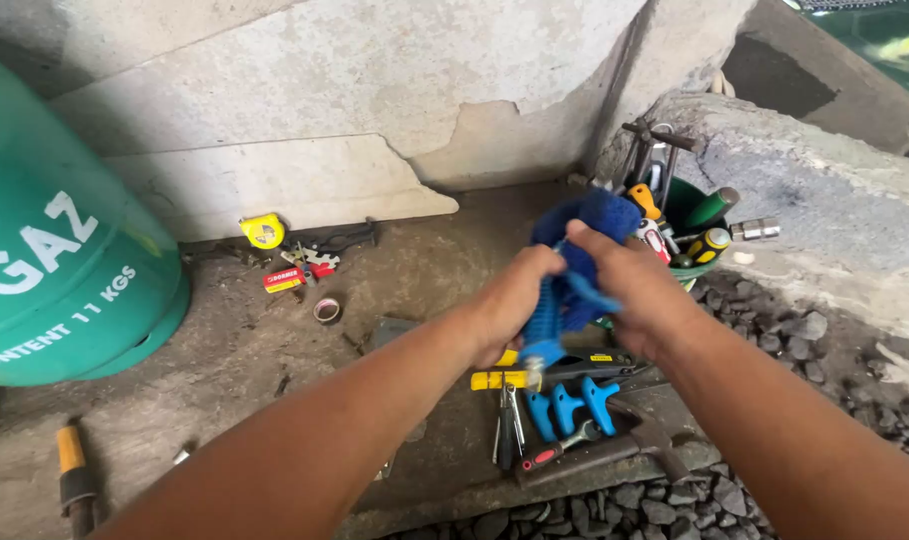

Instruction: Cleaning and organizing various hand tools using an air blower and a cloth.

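One blue cloth (pixel 586 250) is gripped by both hands above the concrete floor (pixel 414 260), wrapped about a blue-handled tool (pixel 544 325). The left hand (pixel 509 300) and right hand (pixel 629 290) are closed on it. Pliers (pixel 509 425) and a hammer (pixel 614 450) lie below; a green bucket (pixel 689 205) stands just behind.

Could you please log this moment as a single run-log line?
left hand: grips blue tool | right hand: wipes it with blue cloth | below: blue T-handle keys, hammer | behind: green bucket of tools
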